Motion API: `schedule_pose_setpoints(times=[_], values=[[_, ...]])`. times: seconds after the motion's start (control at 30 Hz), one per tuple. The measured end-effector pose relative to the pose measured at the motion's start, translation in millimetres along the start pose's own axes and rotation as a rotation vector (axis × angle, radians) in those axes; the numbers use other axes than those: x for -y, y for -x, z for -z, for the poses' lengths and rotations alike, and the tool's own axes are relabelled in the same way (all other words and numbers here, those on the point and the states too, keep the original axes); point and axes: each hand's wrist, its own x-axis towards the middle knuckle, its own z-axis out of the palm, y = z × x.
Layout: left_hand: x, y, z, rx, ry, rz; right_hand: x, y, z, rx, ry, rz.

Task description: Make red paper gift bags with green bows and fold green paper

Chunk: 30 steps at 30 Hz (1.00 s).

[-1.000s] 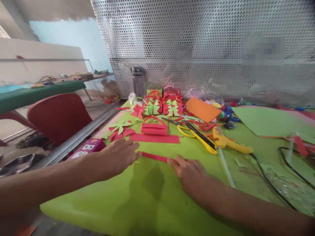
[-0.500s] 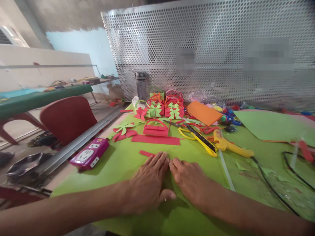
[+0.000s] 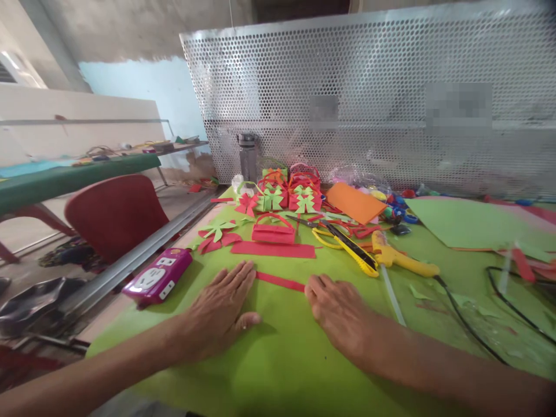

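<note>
A narrow red paper strip (image 3: 280, 281) lies flat on the green tabletop (image 3: 278, 341), stretched between my two hands. My left hand (image 3: 219, 304) rests flat on its left end, palm down, fingers extended and thumb out to the side. At the strip's other end, the fingers of my right hand (image 3: 341, 310) are curled down onto it. Just beyond lies a wider red strip (image 3: 273, 249), with a small red handbag-shaped piece (image 3: 273, 230) with a loop handle behind it. Both ends of the narrow strip are hidden under my fingers.
At right lie a yellow glue gun (image 3: 403, 260), a yellow-black cutter knife (image 3: 354, 249) and yellow-handled scissors (image 3: 324, 236). A purple power socket (image 3: 158, 277) stands left. Farther back are small decorated bags (image 3: 304, 197), orange sheet (image 3: 355, 202), a bottle (image 3: 247, 159) and a perforated metal panel (image 3: 369, 87).
My left hand has slid left, away from my right hand, uncovering the middle of the narrow red strip. My right hand has stayed near the same place. The view has shifted slightly.
</note>
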Motion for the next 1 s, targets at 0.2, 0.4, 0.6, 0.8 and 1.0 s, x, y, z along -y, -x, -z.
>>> schedule_pose_setpoints(times=[0.2, 0.4, 0.6, 0.8, 1.0], values=[[25, -3, 13.0, 0.016, 0.012, 0.035, -7, 1, -27, -0.150, 0.007, 0.088], [-3, -49, 55.4, 0.087, 0.560, 0.296, -1, 0, -20, -0.144, 0.005, 0.022], [-20, -100, 44.0, 0.485, 0.789, 0.395, -4, 0, -13, -0.091, -0.010, 0.072], [-15, -108, 39.1, 0.571, 0.826, 0.472, -6, 2, -14, -0.088, -0.062, 0.097], [-17, -108, 40.7, 0.573, 0.808, 0.470, -8, 0, -9, -0.062, -0.067, 0.124]])
